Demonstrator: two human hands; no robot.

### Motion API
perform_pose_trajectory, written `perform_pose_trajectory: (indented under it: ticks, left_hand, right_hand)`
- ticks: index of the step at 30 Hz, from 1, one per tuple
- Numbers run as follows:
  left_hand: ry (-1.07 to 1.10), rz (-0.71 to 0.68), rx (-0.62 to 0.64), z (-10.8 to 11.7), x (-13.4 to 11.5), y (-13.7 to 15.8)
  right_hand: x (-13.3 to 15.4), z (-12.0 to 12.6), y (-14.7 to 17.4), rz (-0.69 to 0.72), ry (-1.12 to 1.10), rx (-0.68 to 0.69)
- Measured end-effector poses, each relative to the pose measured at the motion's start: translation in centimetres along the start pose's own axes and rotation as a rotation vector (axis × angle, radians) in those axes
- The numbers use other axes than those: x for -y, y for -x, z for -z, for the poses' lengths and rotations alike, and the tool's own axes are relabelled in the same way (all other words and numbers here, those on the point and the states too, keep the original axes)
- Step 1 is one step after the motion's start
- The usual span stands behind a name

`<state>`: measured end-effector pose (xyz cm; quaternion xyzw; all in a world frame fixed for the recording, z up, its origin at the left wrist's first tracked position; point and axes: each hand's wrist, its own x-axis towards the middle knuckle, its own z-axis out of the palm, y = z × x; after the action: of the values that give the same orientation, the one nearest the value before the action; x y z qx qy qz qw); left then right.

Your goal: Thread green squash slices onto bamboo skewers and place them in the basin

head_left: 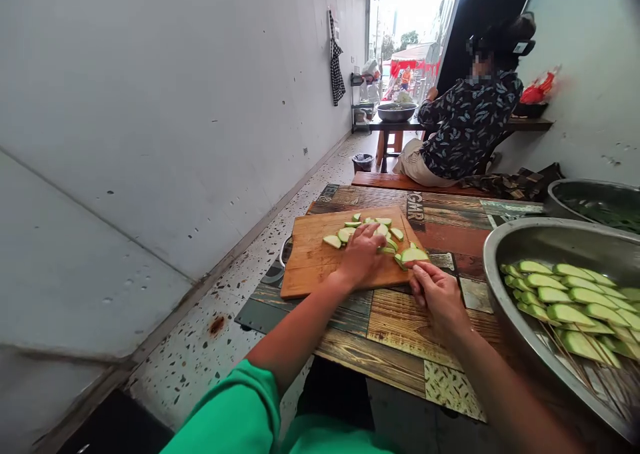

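Pale zucchini slices [332, 241] with green rims lie scattered on a wooden cutting board [315, 267] in front of me. Over the board, my left hand [363, 251] reaches in among the slices, its fingers bent and closed around a slice that they partly cover. At the board's right edge, my right hand [437, 291] pinches at the near side of a larger zucchini slice [414, 255]. Whether a stick runs through that slice is too small to tell. Right of my right hand, a metal basin [493, 267] holds layered zucchini slices [565, 294] on thin wooden skewers [567, 354].
The board rests on a patchwork wood table [400, 314]. Behind the basin stands another metal bowl [555, 191] with dark green contents. A person [465, 121] sits on a bench [385, 181] beyond, near a large bowl [397, 113]. A wall [175, 107] runs along the left.
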<state>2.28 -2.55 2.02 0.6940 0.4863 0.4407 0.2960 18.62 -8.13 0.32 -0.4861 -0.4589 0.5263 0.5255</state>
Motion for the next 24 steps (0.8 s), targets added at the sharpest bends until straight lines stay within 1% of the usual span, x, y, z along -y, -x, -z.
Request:
perform_pose_trajectory:
  ticks: [5,6,9,11,13,16,20,24]
  left_hand:
    - [0.465,0.251,-0.170,1.3,1.5,-0.6]
    - [0.561,0.283,-0.182,1.7,1.8,-0.8]
    - [0.867,0.383,-0.133,2.8,2.2,-1.5]
    - [1.016,0.459,-0.101,3.3,2.0,-1.7]
    - [1.076,0.531,-0.119,3.6,1.8,-1.9]
    - [1.103,0.608,-0.170,3.8,1.9,-2.0]
    - [1.134,0.647,-0.219,3.8,2.5,-2.0]
    - [1.152,0.671,-0.209,3.8,2.7,-2.0]
  right_hand:
    - [-0.1,-0.7,1.1,0.101,0.244,0.130]
    - [-0.1,-0.9,1.3,0.107,0.279,0.159]
    - [-0.2,-1.3,1.7,0.095,0.331,0.226]
    - [-0.4,-1.4,1.8,0.094,0.327,0.237]
    - [-0.6,-1.4,1.8,0.101,0.316,0.229]
    - [-0.8,-1.4,1.9,0.098,0.331,0.210]
    - [-0.6,-1.4,1.9,0.107,0.376,0.201]
    - [-0.6,-1.4,1.9,0.130,0.420,0.201]
